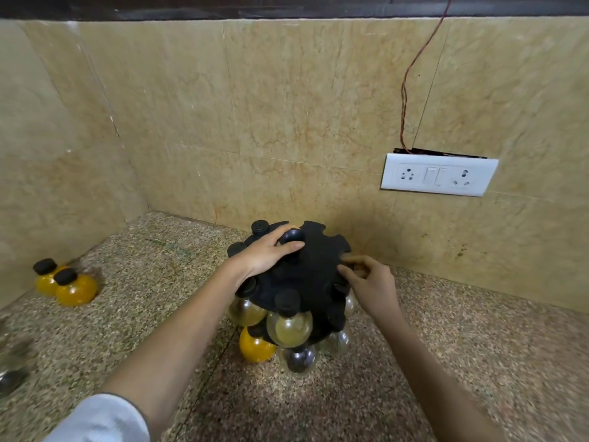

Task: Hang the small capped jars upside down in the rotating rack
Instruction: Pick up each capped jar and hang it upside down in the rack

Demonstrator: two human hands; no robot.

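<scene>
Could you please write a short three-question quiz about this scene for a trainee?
1. True or false: the left hand rests on the rack's top knob.
2. How many yellow jars stand on the counter at the left, apart from the rotating rack?
3. What does the right hand touch: (a) the wall socket, (b) the rack's rim, (c) a loose jar?

Key: 1 true; 2 two; 3 b.

Both forearms reach forward, converging toward the middle. The left hand (267, 255) lies palm down, fingers curled forward around a round black knob (291, 236), wrist slightly bent; a white sleeve (105, 419) covers the upper arm. The right hand (369, 282) is loosely curled, its fingertips (345, 270) pinched together and pointing left.
</scene>
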